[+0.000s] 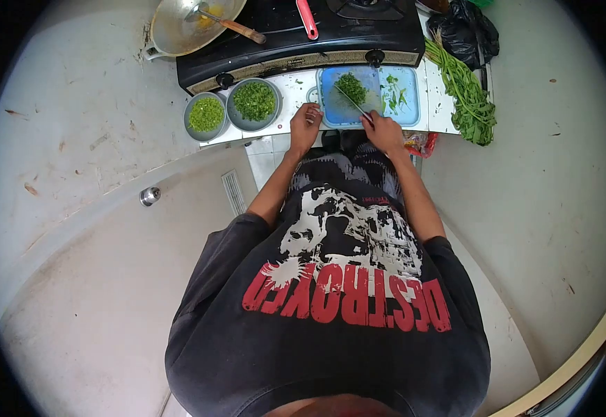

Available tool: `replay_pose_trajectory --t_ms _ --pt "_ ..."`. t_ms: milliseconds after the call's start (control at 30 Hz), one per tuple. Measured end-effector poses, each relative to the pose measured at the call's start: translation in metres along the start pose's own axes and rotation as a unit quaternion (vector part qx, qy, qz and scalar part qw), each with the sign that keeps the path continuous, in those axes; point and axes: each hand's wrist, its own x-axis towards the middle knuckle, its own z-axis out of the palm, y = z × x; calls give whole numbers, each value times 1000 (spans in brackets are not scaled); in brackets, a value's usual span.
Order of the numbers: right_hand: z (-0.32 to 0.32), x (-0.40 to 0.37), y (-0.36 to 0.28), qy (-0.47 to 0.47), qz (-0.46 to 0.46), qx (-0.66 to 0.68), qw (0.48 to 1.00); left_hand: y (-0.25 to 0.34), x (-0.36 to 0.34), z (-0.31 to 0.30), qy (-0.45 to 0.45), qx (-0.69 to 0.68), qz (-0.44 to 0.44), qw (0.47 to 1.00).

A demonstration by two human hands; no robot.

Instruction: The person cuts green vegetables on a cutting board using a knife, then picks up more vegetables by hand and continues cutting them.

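My right hand (384, 133) is closed around the handle of a knife (350, 99). The blade points up and left across a blue cutting board (372, 115) that lies in or on a light blue tray (412, 104). Finely chopped green leaves (351, 89) are heaped along the blade. At the tray's left edge, my left hand (305, 125) has its fingers curled in; whether they grip the edge or something small is too fine to make out. Loose leaf pieces (393, 95) are scattered over the right part of the tray.
Left of the tray stand a bowl of chopped leaves (254, 102) and a bowl of lighter green slices (206, 115). Behind is a black stove (289, 52) with a wok (171, 31). Leafy stalks (466, 97) and a black plastic bag (459, 35) lie at right.
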Motion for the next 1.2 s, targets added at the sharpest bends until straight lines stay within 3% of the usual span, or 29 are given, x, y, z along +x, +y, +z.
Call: replay_pose_trajectory --t_ms 67,167,267,467,500,600,633,733,800,933,1133,1167,1200 --pt "-16 1 -3 -1 0 -1 1000 15 2 2 -27 14 35 999" --pt "-25 -3 -3 12 -13 4 1000 41 5 5 -155 89 199 964" --pt "-20 -8 2 39 -39 5 998 69 10 8 -279 253 206 903" --pt "-28 -30 3 46 -16 21 999 28 44 15 -200 238 273 911" --pt "-28 -36 3 36 -8 22 999 35 48 12 -217 285 216 908" --pt "-19 -49 5 20 1 36 999 44 55 6 -207 263 192 923" --pt "-13 -52 6 22 -3 45 999 52 53 3 -216 268 144 928" --pt "-2 -57 5 43 -23 81 996 59 51 3 -221 278 97 930" --pt "6 -52 5 49 -32 83 995 53 51 5 -201 275 114 933" --pt "4 -47 9 56 16 141 988 57 43 10 -150 236 62 958" --pt "-7 -51 41 148 137 230 952 62 40 25 -161 220 123 954" --pt "3 -50 54 179 158 329 914 65 41 31 -163 221 128 953" --pt "-5 -52 57 180 172 337 908 64 44 38 -173 224 146 948"
